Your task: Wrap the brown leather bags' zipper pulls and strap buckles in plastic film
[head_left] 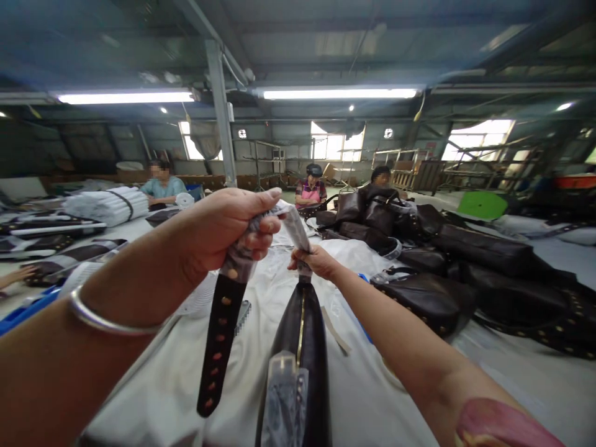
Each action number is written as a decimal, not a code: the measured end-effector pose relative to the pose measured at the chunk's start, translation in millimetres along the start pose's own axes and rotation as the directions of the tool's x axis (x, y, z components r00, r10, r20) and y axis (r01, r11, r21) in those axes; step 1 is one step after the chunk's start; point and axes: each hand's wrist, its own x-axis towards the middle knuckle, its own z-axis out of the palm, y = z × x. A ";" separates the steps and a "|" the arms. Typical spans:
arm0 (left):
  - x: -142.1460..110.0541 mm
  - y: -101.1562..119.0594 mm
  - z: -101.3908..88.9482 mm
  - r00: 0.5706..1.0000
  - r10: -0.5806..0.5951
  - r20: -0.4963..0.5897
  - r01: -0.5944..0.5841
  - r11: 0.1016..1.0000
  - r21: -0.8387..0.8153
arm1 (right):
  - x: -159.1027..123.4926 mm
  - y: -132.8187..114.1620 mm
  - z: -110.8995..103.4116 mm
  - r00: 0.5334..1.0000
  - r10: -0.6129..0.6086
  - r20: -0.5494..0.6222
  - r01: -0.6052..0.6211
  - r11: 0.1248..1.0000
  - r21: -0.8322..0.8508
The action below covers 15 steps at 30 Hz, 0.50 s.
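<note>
A dark brown leather bag (314,347) with a gold zipper along its top lies lengthwise in front of me. Its strap (222,347), partly wrapped in clear plastic, rises from the far end and bends over between my hands. My left hand (242,226) is closed around the wrapped part, and the studded strap end dangles below it. Lower down, close to the bag, my right hand (313,262) grips the same strap where it is wrapped. More clear plastic wrap (284,397) covers a piece at the bag's near end.
Dark leather bags (465,267) are heaped on the right of the white-covered table (162,385). Rolled white bundles (106,206) lie at the left. A paper strip (336,332) is beside the bag. Other people sit beyond, and another person's hand (21,276) shows at far left.
</note>
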 end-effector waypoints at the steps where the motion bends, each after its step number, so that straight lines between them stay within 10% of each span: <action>1: 2.8 2.8 -1.6 1.000 0.014 0.000 -0.014 1.000 0.018 | 0.7 4.6 0.7 1.000 0.013 0.007 -0.013 1.000 0.009; 15: 0.6 -9.3 -39.5 0.999 0.033 -0.007 -0.033 0.998 -0.056 | -33.1 72.3 -3.0 0.989 0.122 -0.088 -0.131 0.985 -0.110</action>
